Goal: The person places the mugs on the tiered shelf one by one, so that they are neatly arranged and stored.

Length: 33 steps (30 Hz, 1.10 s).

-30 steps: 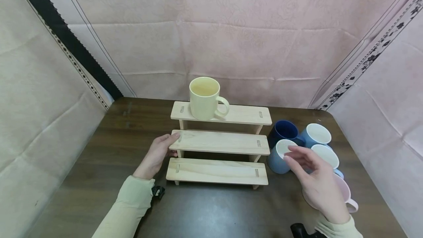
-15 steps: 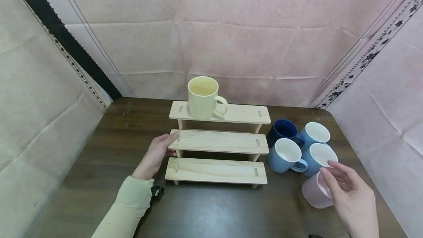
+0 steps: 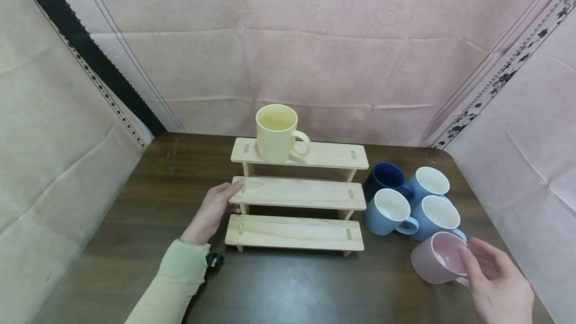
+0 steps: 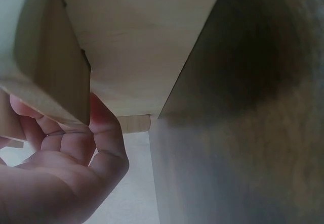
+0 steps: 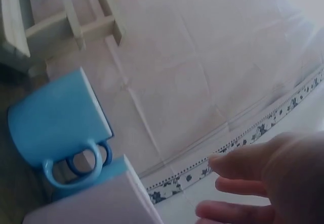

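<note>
A three-step wooden shelf (image 3: 294, 234) stands on the dark table. My left hand (image 3: 211, 214) grips the left end of its middle step, thumb on top and fingers curled underneath, as the left wrist view also shows at the wooden edge (image 4: 50, 77). On the top step sits a pale yellow mug (image 3: 274, 139), handle to the right. My right hand (image 3: 501, 281) is by the rim and handle side of a pink mug (image 3: 427, 261). In the right wrist view its fingers (image 5: 243, 161) are spread apart, with a gap to the pink mug (image 5: 101, 204).
Behind the pink mug stand a light blue mug (image 3: 380, 216), two more pale blue mugs (image 3: 425, 221) close together, and a dark blue mug (image 3: 375, 181) beside the shelf. Pale cloth walls (image 3: 315, 64) enclose the table (image 3: 288, 289) at the back and sides.
My right hand has moved from above the blue mugs toward the right and nearer, to the handle side of the pink mug. The left hand keeps its grip on the shelf.
</note>
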Motion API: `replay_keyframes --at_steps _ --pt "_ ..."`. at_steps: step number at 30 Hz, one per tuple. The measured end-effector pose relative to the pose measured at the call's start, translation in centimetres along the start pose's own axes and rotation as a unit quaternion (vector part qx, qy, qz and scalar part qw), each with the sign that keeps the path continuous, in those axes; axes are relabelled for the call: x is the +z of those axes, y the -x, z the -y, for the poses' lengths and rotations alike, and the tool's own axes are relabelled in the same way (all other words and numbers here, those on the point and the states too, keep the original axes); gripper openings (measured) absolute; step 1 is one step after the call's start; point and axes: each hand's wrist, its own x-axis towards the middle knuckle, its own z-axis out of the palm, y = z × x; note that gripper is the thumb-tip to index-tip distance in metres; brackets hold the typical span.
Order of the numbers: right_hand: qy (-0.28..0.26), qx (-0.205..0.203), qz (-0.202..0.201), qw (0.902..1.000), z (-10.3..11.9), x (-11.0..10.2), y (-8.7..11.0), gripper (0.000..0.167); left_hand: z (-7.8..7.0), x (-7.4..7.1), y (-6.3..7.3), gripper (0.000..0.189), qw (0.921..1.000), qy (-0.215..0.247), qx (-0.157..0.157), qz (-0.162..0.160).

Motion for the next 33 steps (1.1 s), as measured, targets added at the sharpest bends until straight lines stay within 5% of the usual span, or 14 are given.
replay_keyframes --at_steps 7,23,33 --pt "0.088 -0.016 -0.010 0.9959 -1.1 -0.3 -0.3 0.049 0.0 0.0 0.1 0.045 1.0000 0.000 -0.002 0.001" --pt "0.087 -0.073 -0.004 0.9935 -2.4 0.6 -0.3 0.040 0.0 0.0 0.0 0.046 1.0000 0.000 -0.005 0.001" --pt "0.079 -0.043 0.046 0.9948 -3.2 0.2 -0.9 0.067 0.2 0.0 -0.1 0.046 1.0000 0.002 -0.003 0.000"
